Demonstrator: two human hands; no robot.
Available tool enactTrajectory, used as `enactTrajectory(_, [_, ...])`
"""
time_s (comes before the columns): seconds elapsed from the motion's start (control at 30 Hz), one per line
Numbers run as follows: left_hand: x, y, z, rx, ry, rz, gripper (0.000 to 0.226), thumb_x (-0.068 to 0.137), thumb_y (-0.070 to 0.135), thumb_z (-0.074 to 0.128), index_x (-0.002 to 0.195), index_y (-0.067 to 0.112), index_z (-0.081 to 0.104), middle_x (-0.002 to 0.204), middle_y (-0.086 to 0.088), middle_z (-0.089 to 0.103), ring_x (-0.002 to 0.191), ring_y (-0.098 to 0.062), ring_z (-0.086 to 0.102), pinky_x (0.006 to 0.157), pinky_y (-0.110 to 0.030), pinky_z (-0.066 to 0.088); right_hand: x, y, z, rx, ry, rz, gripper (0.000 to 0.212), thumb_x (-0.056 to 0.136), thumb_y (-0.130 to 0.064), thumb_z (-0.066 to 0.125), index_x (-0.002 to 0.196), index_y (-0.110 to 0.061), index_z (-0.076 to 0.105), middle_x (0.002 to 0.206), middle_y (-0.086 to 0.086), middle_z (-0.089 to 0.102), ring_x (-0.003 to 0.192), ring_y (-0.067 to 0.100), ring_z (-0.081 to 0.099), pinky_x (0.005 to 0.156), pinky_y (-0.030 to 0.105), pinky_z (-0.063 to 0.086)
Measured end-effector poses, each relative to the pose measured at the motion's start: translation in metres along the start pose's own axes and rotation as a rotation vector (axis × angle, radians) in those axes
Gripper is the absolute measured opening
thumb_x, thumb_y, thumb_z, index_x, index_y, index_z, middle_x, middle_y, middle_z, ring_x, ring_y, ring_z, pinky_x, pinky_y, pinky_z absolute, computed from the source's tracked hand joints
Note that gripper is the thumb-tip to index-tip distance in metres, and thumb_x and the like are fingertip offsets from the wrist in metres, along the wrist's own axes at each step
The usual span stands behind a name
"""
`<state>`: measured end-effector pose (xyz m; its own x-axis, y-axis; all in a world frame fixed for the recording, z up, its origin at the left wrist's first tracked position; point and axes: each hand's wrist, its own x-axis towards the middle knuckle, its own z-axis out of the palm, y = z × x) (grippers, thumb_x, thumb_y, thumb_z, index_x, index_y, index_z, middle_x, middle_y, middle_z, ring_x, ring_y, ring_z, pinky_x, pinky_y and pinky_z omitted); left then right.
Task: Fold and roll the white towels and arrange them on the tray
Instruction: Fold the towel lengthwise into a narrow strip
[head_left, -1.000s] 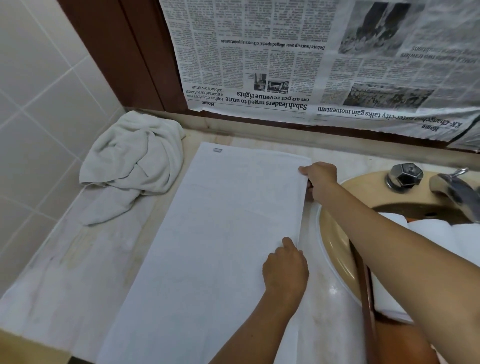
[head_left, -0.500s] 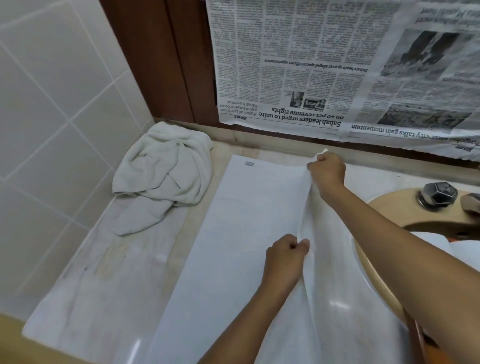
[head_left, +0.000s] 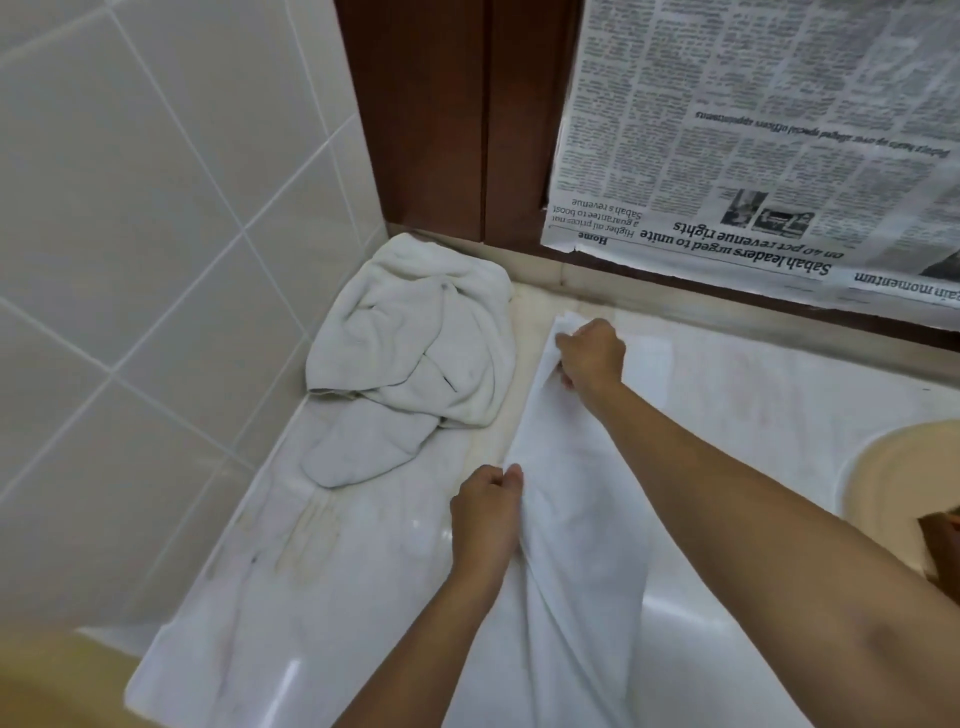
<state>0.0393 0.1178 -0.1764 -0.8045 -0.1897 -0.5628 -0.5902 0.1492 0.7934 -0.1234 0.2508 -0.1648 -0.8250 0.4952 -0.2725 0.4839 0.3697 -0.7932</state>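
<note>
**Right edge carried across to the left**

Since a second ago I have lifted the towel's (head_left: 571, 519) right long edge and swung it leftward. Then it lay flat and wide on the table (head_left: 311, 597); now it is a narrow, half-laid strip.

From the head view, my left hand (head_left: 485, 506) pinches that edge at mid-length between thumb and curled fingers. My right hand (head_left: 592, 353) reaches across and grips the far corner near the back ledge, fingers closed round the cloth. Both grips hold towel and nothing else.

To do this fold well, I judge the carried edge should come down square on the edge beneath it, far corner first. I would keep a light pull between the two grips so the top layer lands without slack, then smooth it flat from the crease outward. A skewed edge here would probably give a lopsided roll.

The towel is clean white and thin, and it runs from the back ledge down toward me. Its upper layer is rumpled, with long soft creases near my left wrist, so it is not yet lying flat.

Just to its left, apart from it, a crumpled towel (head_left: 415, 353) sits in the tiled corner. A basin (head_left: 893, 483) shows at the right and a newspaper (head_left: 753, 156) hangs behind. I cannot make out the tray.
</note>
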Motion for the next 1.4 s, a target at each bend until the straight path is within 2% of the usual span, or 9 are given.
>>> enactTrajectory(0.13, [0.015,-0.007,-0.018,0.281,-0.005,0.059,0.025,0.093,0.04,0.054,0.08,0.021,0.064,0.073,0.004,0.07,0.073,-0.017,0.069,0.081,-0.035,0.055,-0.01,0.015,0.021,-0.112,-0.03,-0.071,0.029,0.094,-0.027,0.061,0.105,-0.001,0.057,0.094,0.006,0.057,0.084,0.022,0.053,0.074,0.029,0.044])
enactTrajectory(0.27, [0.014,-0.007,-0.026,0.258,-0.093,0.089,0.021,0.094,0.033,0.059,0.082,0.017,0.066,0.062,0.002,0.071,0.059,-0.012,0.07,0.079,-0.034,0.056,-0.009,0.019,0.016,-0.05,-0.085,-0.039,0.018,0.088,-0.013,0.06,0.104,-0.005,0.06,0.101,0.007,0.061,0.084,0.024,0.058,0.07,0.029,0.047])
enactTrajectory(0.4, [0.013,-0.004,-0.026,0.288,-0.081,0.105,0.019,0.091,0.035,0.062,0.079,0.02,0.067,0.064,0.008,0.071,0.066,-0.009,0.069,0.082,-0.033,0.055,0.005,0.014,0.001,-0.067,-0.131,-0.066,0.011,0.084,-0.01,0.061,0.094,-0.007,0.063,0.105,0.012,0.065,0.083,0.026,0.062,0.067,0.03,0.051])
enactTrajectory(0.57, [0.023,0.02,-0.012,0.442,0.0,0.18,0.025,0.092,0.038,0.059,0.071,0.026,0.052,0.068,0.01,0.057,0.065,-0.006,0.05,0.061,-0.01,0.037,0.034,0.008,-0.02,-0.634,-0.087,-0.366,0.035,0.089,-0.023,0.062,0.123,-0.015,0.056,0.131,0.006,0.044,0.127,0.025,0.035,0.096,0.037,0.039])
enactTrajectory(0.8, [0.05,0.03,0.014,0.388,0.029,0.233,0.034,0.095,0.039,0.057,0.071,0.014,0.055,0.059,0.003,0.051,0.054,-0.01,0.045,0.055,-0.018,0.035,0.072,0.003,-0.026,-0.893,-0.205,-0.235,0.059,0.09,-0.041,0.062,0.137,-0.012,0.042,0.146,0.014,0.04,0.136,0.034,0.03,0.103,0.048,0.03])
enactTrajectory(0.9, [0.057,0.026,0.022,0.458,0.114,0.255,0.032,0.097,0.038,0.052,0.072,0.017,0.05,0.057,0.003,0.049,0.055,-0.013,0.045,0.055,-0.025,0.034,0.087,0.003,-0.027,-0.878,-0.257,-0.22,0.052,0.087,-0.042,0.065,0.127,-0.013,0.051,0.135,0.012,0.05,0.131,0.033,0.037,0.099,0.044,0.033])
enactTrajectory(1.07, [0.057,0.025,0.029,0.541,0.167,0.274,0.036,0.098,0.041,0.048,0.067,0.025,0.037,0.054,0.004,0.042,0.056,-0.015,0.044,0.058,-0.028,0.031,0.094,0.005,-0.029,-0.79,-0.293,-0.252,0.012,0.086,-0.025,0.066,0.088,-0.014,0.061,0.1,0.002,0.056,0.113,0.026,0.043,0.082,0.035,0.032])
enactTrajectory(1.27, [0.058,0.018,0.028,0.503,0.163,0.353,0.033,0.096,0.04,0.052,0.072,0.018,0.049,0.053,0.002,0.041,0.059,-0.021,0.049,0.055,-0.018,0.033,0.105,0.015,-0.039,-0.49,-0.291,-0.158,0.018,0.088,-0.018,0.063,0.073,-0.012,0.055,0.08,0.0,0.057,0.081,0.024,0.054,0.068,0.03,0.039])
enactTrajectory(1.4, [0.06,0.018,0.028,0.486,0.171,0.349,0.036,0.097,0.04,0.052,0.07,0.017,0.045,0.055,0.001,0.042,0.061,-0.022,0.051,0.061,-0.029,0.041,0.104,0.018,-0.038,-0.437,-0.249,-0.17,0.015,0.087,-0.013,0.061,0.073,-0.012,0.056,0.076,0.001,0.056,0.072,0.021,0.049,0.06,0.028,0.034])
